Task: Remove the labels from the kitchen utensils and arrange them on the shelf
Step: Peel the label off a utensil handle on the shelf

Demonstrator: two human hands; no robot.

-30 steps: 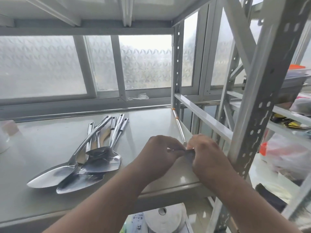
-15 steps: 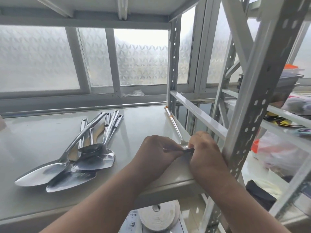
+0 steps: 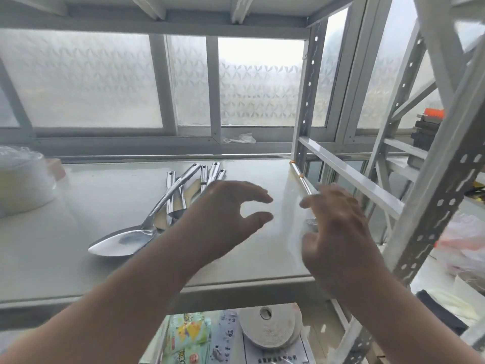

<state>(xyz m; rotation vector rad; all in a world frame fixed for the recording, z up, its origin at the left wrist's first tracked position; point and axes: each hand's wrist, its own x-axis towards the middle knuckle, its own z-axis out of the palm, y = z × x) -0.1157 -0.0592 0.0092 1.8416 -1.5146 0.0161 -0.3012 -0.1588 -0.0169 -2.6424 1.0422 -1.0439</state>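
Note:
A pile of steel spoons and spatulas (image 3: 123,241) lies on the grey shelf (image 3: 78,206), handles pointing toward the window. My left hand (image 3: 225,216) hovers just right of the pile, fingers spread, holding nothing. One long-handled utensil (image 3: 301,178) with orange bands lies along the shelf's right edge. Its head is partly hidden under my right hand (image 3: 333,227). That hand is motion-blurred, with thumb and fingers apart. A pale translucent haze beside it may be clear film; I cannot tell.
A clear plastic container (image 3: 21,179) stands at the shelf's left. A perforated upright (image 3: 430,206) and a crossbar (image 3: 349,174) close the right side. Below are a tape roll (image 3: 270,329) and printed packets (image 3: 189,334). Bags (image 3: 464,240) fill the neighbouring rack.
Both hands were pinched together on the utensil's head at the shelf's right edge. Now they have let go, separated and lifted with fingers spread; the view has shifted left.

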